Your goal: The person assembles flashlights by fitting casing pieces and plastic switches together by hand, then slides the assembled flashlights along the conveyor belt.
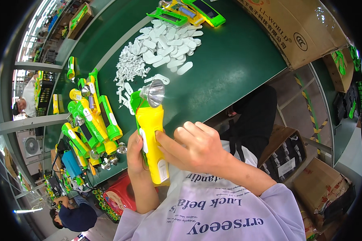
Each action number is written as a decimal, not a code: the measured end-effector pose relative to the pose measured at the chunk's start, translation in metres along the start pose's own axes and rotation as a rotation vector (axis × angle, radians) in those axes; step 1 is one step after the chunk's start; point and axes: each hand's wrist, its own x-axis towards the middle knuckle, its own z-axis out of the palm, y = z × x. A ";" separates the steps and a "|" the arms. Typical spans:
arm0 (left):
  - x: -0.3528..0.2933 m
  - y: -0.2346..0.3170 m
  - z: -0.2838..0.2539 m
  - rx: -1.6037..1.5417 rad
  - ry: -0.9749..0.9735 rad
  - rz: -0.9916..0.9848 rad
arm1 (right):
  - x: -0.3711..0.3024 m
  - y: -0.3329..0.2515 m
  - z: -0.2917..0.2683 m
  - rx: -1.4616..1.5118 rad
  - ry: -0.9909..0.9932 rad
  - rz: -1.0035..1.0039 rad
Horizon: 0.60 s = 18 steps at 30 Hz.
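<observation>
A yellow and green flashlight (152, 128) stands nearly upright before me, its silver reflector cup (153, 93) tipped out at the top with a thin red wire beside it. My left hand (136, 154) is closed round its left side. Against its right edge press the index finger and thumb of my right hand (195, 146); the other fingers are curled in. Whether something small lies under those fingertips is hidden. Beyond the flashlight, small white plastic pieces (131, 62) and larger white oval plates (171, 44) lie heaped on the green table (225, 76).
Several part-built flashlights (90, 120) are piled at the left. More green and yellow housings (193, 12) lie at the far edge. A large cardboard box (293, 32) stands far right, and an open box of black parts (285, 156) below. A red stool (122, 195) is beside me; people work at left.
</observation>
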 end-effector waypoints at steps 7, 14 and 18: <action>-0.001 0.003 -0.009 0.098 -0.057 -0.035 | -0.005 0.000 0.008 0.153 -0.077 0.055; -0.004 -0.001 -0.005 0.024 -0.024 -0.044 | -0.002 0.000 0.006 0.160 -0.098 0.067; -0.005 0.000 0.006 -0.006 0.052 -0.028 | -0.002 -0.001 0.007 0.194 -0.094 0.080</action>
